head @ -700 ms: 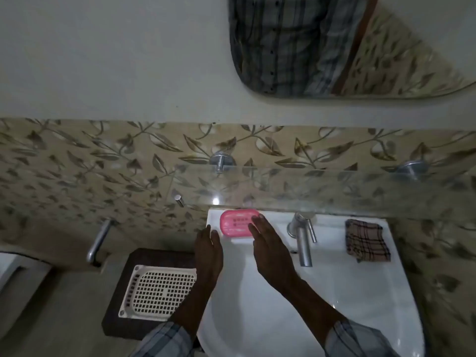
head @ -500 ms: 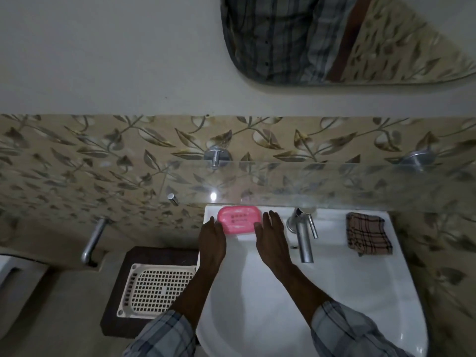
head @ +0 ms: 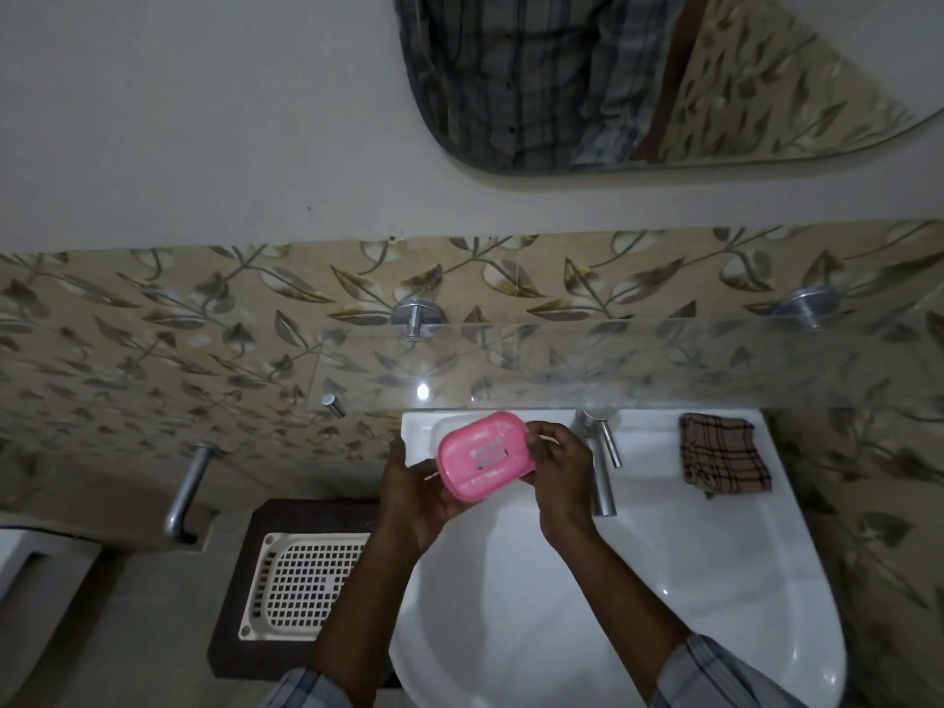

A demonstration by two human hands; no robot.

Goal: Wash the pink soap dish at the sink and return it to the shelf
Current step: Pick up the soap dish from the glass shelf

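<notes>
1. A white ceramic sink (head: 715,631) fills the lower right, with a chrome tap (head: 603,467) at its back rim and a folded brown checked cloth (head: 723,454) lying on the rim to the tap's right.
2. A clear glass shelf (head: 664,365) runs along the leaf-patterned tiled wall (head: 153,319) above the sink, on round metal brackets; its front edge overhangs the sink's back rim and part of the tap's top.
3. Left of the sink, a cream perforated plastic tray (head: 301,585) rests on a dark brown stand, and a chrome pipe (head: 186,488) juts from the wall further left.
4. A rounded mirror (head: 638,79) hangs higher up and reflects a checked shirt.
5. The pink oval plastic soap dish (head: 482,454) is held above the back of the basin, just below the shelf's front edge and left of the tap.
6. Its long axis runs roughly left to right, the right end raised a little, and its slotted face is tipped toward the camera.
7. The left hand (head: 414,495) cups the dish's left and lower edge with curled fingers; the right hand (head: 559,467) grips its right end.
</notes>
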